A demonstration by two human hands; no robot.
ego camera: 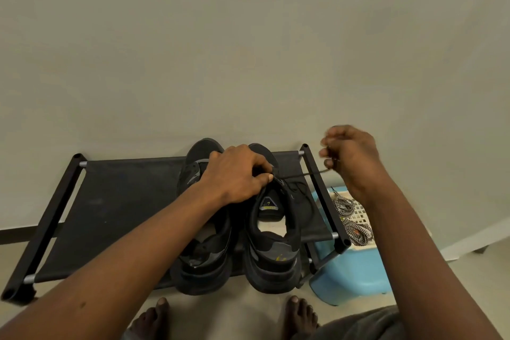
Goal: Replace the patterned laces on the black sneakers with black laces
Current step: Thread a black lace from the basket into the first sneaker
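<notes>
The right hand (350,157) is blurred, so the end of the black lace (318,172) inside its pinch cannot be made out, and the left hand (237,174) hides the lacing of the sneaker (273,246) under its grip.

A plain, pale grey-green wall (248,36) fills most of what I see. Against it, a low black shoe rack (116,196) with a fabric shelf stands on the light floor (226,309), a blue plastic basket (356,270) just beside its right end.
</notes>
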